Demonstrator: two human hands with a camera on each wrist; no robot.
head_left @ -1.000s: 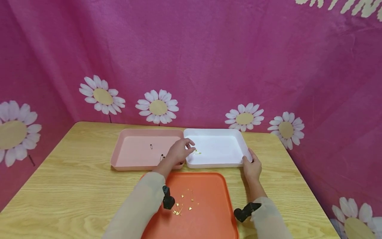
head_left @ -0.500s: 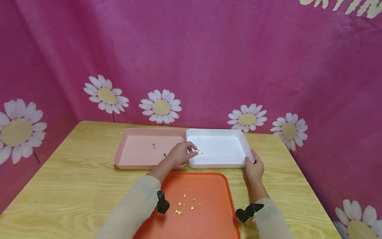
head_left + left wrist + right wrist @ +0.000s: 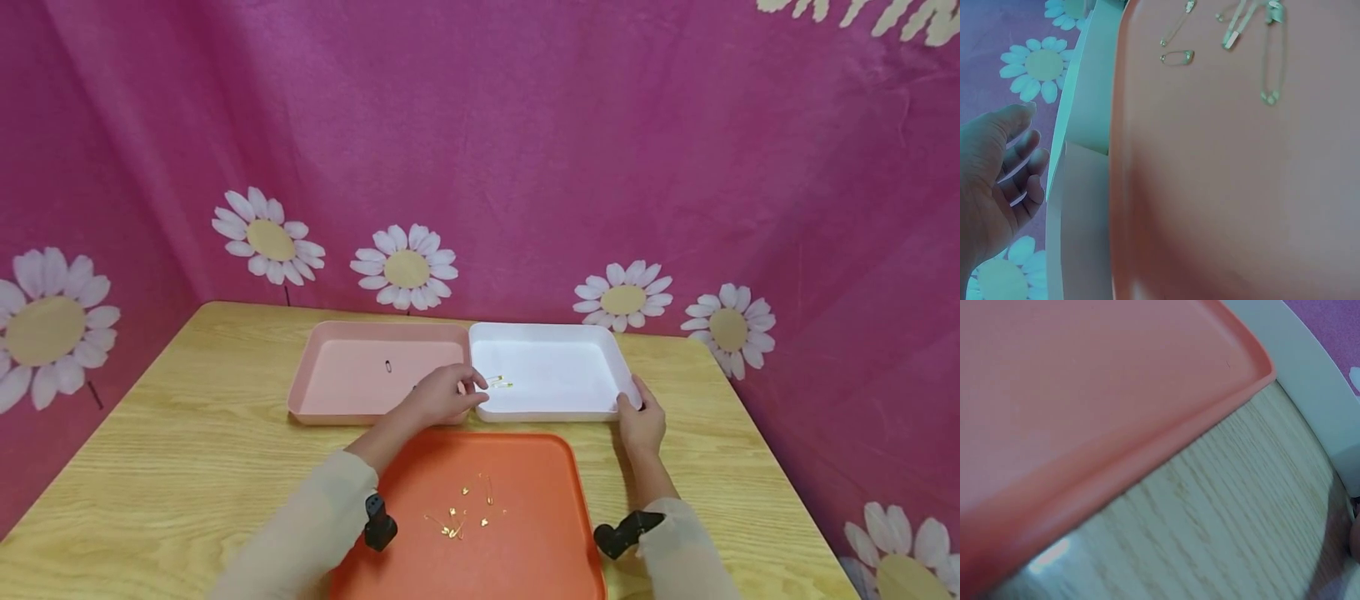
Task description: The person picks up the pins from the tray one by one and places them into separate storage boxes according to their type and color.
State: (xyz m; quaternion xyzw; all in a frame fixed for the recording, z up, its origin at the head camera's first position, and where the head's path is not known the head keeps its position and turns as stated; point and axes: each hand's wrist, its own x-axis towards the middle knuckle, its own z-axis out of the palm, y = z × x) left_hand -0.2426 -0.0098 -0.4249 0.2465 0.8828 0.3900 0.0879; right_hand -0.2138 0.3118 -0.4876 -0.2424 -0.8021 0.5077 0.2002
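My left hand (image 3: 442, 393) hovers where the pink tray (image 3: 296, 400) and the white tray (image 3: 551, 417) meet. Its fingers are loosely bent, with nothing seen between them; the left wrist view shows the same hand (image 3: 991, 181) with thumb and fingers apart. Gold safety pins (image 3: 501, 384) lie in the white tray, just right of my fingertips. At that tray's front right corner, my right hand (image 3: 642, 422) grips the wall, thumb over the rim. A dark safety pin (image 3: 388, 366) lies in the pink tray; my left hand and forearm hide part of this tray.
Nearer to me is an orange tray (image 3: 525, 567) with several gold safety pins (image 3: 452, 532) scattered in it. Everything stands on a wood-grain table (image 3: 187, 467). Behind it hangs a magenta cloth (image 3: 510, 167) printed with daisies.
My left hand has drawn back a little to the left, away from the gold safety pins in the white tray, and its forearm has swung left. The right hand keeps its grip.
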